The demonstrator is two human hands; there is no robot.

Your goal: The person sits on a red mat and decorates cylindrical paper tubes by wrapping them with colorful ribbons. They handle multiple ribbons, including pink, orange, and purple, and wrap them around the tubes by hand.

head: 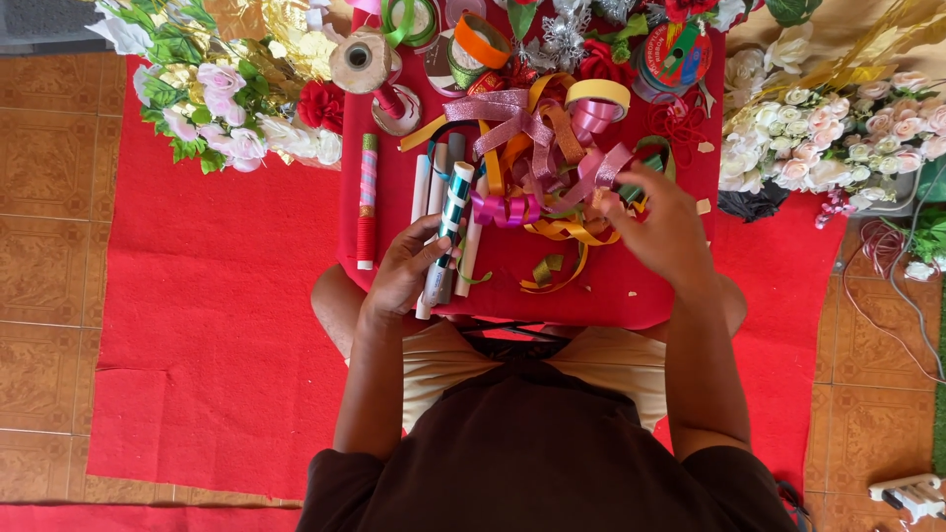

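Note:
My left hand (406, 268) grips a stick wrapped in teal and white ribbon (452, 212), tilted over the near left part of a small red table (611, 296). Beside it lie a few plain white sticks (426, 187) and one stick wrapped in pink stripes and red (367, 202). My right hand (662, 229) reaches into a tangled pile of loose ribbons (547, 167) in pink, orange, gold and purple, with its fingers closed among the pink strands. Whether it holds one is hidden by the hand.
Ribbon spools (480, 41) and a twine roll (360, 61) crowd the table's far edge. Artificial flower bunches lie at far left (222, 108) and right (838, 133). A red mat (217, 325) covers the tiled floor (49, 197). A white power strip (912, 493) sits bottom right.

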